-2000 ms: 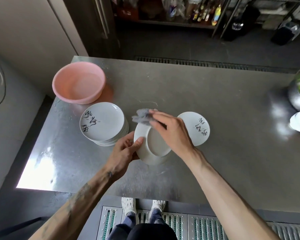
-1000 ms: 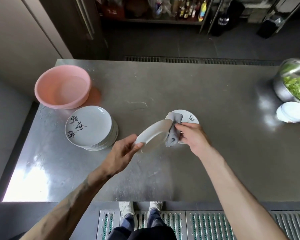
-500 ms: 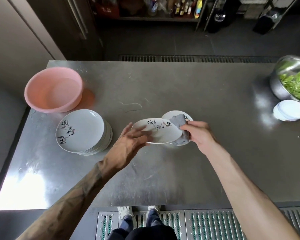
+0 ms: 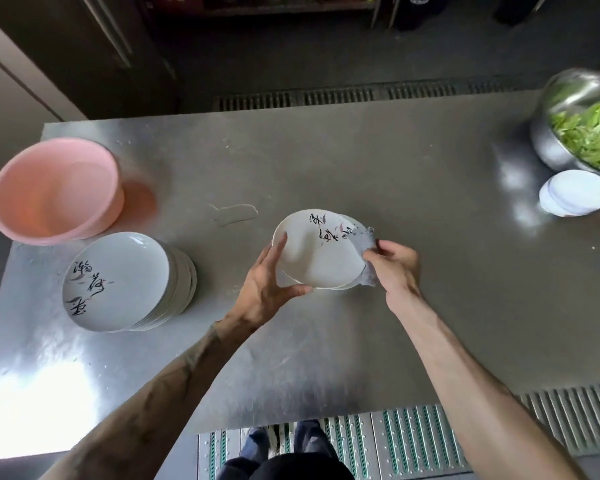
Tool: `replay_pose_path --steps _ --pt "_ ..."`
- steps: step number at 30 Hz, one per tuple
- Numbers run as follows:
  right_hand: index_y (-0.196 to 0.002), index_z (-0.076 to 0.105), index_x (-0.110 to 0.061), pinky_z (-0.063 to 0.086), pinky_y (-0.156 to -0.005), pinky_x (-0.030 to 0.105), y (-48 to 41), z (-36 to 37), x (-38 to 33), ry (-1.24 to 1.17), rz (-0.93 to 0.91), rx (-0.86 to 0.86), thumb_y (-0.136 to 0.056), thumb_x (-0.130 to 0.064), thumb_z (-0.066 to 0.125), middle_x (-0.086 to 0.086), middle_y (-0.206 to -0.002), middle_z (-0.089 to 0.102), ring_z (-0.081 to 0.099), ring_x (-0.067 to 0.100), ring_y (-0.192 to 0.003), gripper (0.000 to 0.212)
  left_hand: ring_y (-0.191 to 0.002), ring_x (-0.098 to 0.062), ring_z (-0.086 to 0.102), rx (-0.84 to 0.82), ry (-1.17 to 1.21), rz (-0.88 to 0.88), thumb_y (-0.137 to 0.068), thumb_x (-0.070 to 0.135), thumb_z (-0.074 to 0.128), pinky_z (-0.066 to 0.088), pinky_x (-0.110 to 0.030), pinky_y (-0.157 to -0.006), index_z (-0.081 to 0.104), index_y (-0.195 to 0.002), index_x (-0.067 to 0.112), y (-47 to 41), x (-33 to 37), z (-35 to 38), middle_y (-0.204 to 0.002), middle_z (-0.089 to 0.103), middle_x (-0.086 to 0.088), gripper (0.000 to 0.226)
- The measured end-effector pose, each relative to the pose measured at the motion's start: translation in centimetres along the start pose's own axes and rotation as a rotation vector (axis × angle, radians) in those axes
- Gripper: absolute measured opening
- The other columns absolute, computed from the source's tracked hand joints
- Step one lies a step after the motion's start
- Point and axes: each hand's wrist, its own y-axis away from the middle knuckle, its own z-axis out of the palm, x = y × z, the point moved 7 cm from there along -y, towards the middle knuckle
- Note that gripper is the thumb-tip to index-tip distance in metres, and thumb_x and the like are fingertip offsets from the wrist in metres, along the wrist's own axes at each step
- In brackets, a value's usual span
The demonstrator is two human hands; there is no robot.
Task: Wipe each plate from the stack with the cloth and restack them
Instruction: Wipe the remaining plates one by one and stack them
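A white plate (image 4: 312, 258) with black brush writing faces up at the table's middle, directly over another plate whose rim (image 4: 355, 221) shows behind it. My left hand (image 4: 264, 282) grips the upper plate's left edge with thumb and fingers. My right hand (image 4: 394, 263) is closed on a grey cloth (image 4: 362, 244) at the plate's right edge. Whether the plate rests on the lower one or hangs just above it, I cannot tell. A stack of several matching plates (image 4: 118, 282) stands to the left.
A pink plastic basin (image 4: 54, 190) sits at the far left corner of the steel table (image 4: 413, 188). A steel bowl of green leaves (image 4: 582, 129) and small white dishes (image 4: 575, 197) are at the right edge. A small puddle (image 4: 232, 213) lies behind the plates.
The plate was tilted on edge while the cloth rubbed it. It has since turned face up and moved right, over the lone plate. The cloth now sits at its right edge.
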Motion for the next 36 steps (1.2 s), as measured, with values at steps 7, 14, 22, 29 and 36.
replay_pose_path --steps 7,14,22,29,36 --pt "-0.087 0.068 0.006 0.042 -0.060 0.028 -2.9 -1.1 4.0 0.038 0.046 0.069 -0.079 0.001 0.064 0.004 -0.070 0.059 0.047 0.012 -0.065 0.010 -0.151 -0.030 0.031 -0.138 -0.081 -0.172 -0.071 0.027 0.095 0.032 -0.041 -0.120 -0.002 -0.163 0.011 -4.2 -3.9 4.7 -0.168 0.025 -0.012 0.134" --pt "-0.068 0.057 -0.004 0.036 -0.057 0.027 -5.0 -0.4 4.9 0.178 -0.008 0.066 -0.076 -0.002 0.060 0.000 -0.062 0.047 0.037 0.016 -0.060 0.010 -0.149 -0.025 0.031 -0.151 -0.084 -0.193 -0.071 0.022 0.095 0.029 -0.037 -0.121 0.004 -0.163 0.008 -6.3 -6.3 6.6 -0.166 0.028 -0.013 0.131" --pt "-0.060 0.033 -0.012 0.019 -0.055 0.032 -5.0 -0.7 3.9 0.265 -0.095 0.104 -0.076 -0.005 0.059 0.000 -0.058 0.028 0.023 0.019 -0.062 0.031 -0.154 -0.028 0.021 -0.098 -0.151 -0.144 -0.072 0.025 0.094 0.016 -0.023 -0.119 0.001 -0.162 0.005 -7.1 -7.3 7.3 -0.169 0.018 -0.014 0.130" --pt "-0.059 0.034 -0.015 0.021 -0.053 0.030 -3.1 -1.1 3.0 0.196 -0.150 0.110 -0.081 -0.012 0.062 -0.011 -0.053 0.026 0.023 0.015 -0.059 0.035 -0.157 -0.026 0.015 -0.115 -0.226 -0.167 -0.080 0.036 0.087 0.015 -0.039 -0.127 -0.004 -0.163 0.009 -6.4 -7.4 7.4 -0.172 0.009 -0.010 0.126" --pt "-0.075 0.062 -0.004 0.032 -0.060 0.027 0.4 4.3 2.3 0.097 -0.085 -0.060 -0.088 -0.018 0.071 -0.008 -0.060 0.048 0.040 0.011 -0.061 0.021 -0.134 -0.031 0.051 -0.036 -0.274 -0.080 -0.098 0.029 0.069 0.040 -0.036 -0.111 0.047 -0.148 0.005 -0.9 -5.6 1.0 -0.150 0.049 -0.012 0.059"
